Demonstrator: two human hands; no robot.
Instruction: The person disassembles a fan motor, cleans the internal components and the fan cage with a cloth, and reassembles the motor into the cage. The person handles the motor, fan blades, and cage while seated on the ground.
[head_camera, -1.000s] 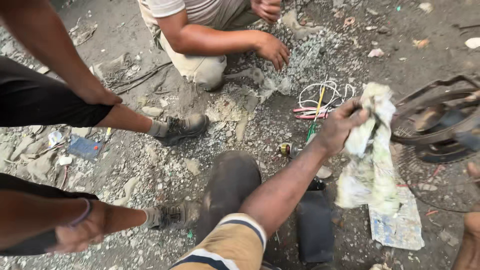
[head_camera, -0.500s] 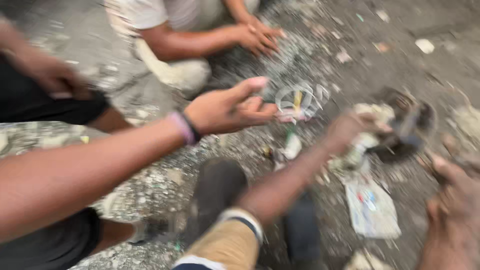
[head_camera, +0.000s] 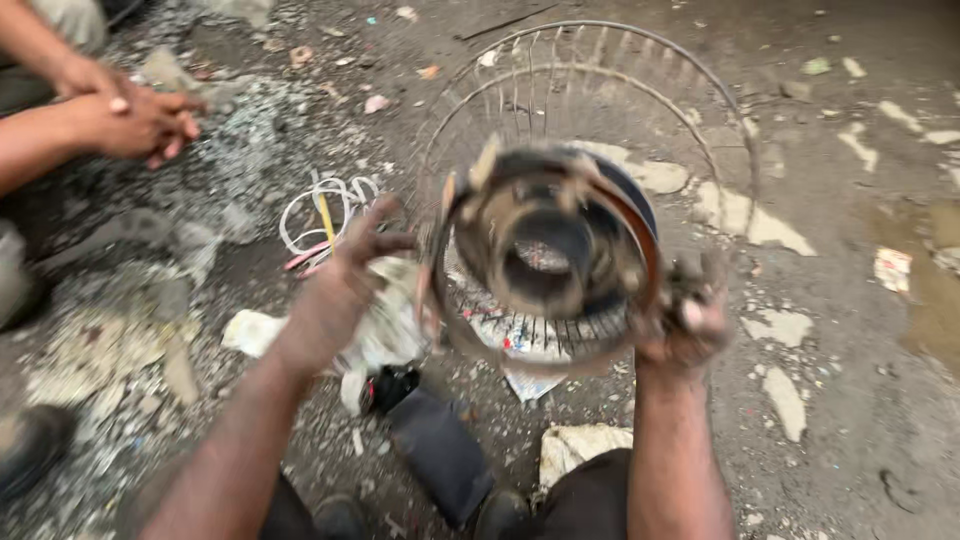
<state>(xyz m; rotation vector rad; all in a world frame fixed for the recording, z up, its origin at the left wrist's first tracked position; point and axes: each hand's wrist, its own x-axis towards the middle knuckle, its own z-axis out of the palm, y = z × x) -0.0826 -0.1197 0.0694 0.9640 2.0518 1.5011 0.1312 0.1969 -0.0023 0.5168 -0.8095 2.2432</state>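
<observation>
At six o'clock, both forearms rise toward a blurred, grimy round motor housing (head_camera: 550, 250) held at centre, its open bore facing the camera. The right hand (head_camera: 690, 325) clenches its four-o'clock edge; the left hand (head_camera: 355, 275), at nine o'clock, grasps a crumpled rag (head_camera: 385, 335). Behind stands a wire fan guard (head_camera: 600, 60), empty.

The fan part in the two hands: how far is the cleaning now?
Done: I cannot tell; the round fan part is blurred and looks dusty. In hand: the right hand grips its edge, and the left hand presses a crumpled rag beside it. Left: the wire guard on the ground behind looks untouched, and the cable coil lies apart.
</observation>
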